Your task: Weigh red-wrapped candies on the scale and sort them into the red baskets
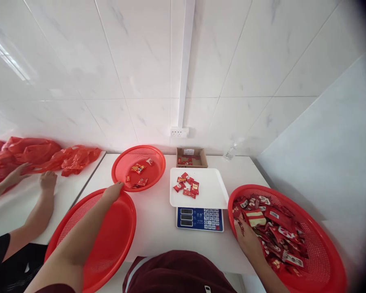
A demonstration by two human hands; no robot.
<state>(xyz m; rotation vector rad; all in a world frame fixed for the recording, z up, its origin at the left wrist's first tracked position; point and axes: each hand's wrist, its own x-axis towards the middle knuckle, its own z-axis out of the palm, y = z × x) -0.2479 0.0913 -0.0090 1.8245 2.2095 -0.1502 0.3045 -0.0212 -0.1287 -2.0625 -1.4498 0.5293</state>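
My left hand (112, 193) reaches over an empty red plastic basket (129, 248), with its fingers closed at the near rim of a second red basket (117, 162). A few small wrapped snacks (138, 168) lie in that second basket. At the right, my right hand (248, 240) is inside a large red basket (326, 252), against its left wall. Many red snack packets (280, 219) fill it, and a small dark red one shows between my fingers. Between the baskets, several red packets (189, 187) rest on the white tray (210, 183) of a digital scale (199, 219).
Behind the scale stands a small cardboard box (203, 160) with red packets inside. A clear plastic bottle or cup (230, 151) is by the tiled wall. On the adjoining left table, a co-worker's hands (48, 179) are beside red plastic bags (33, 150).
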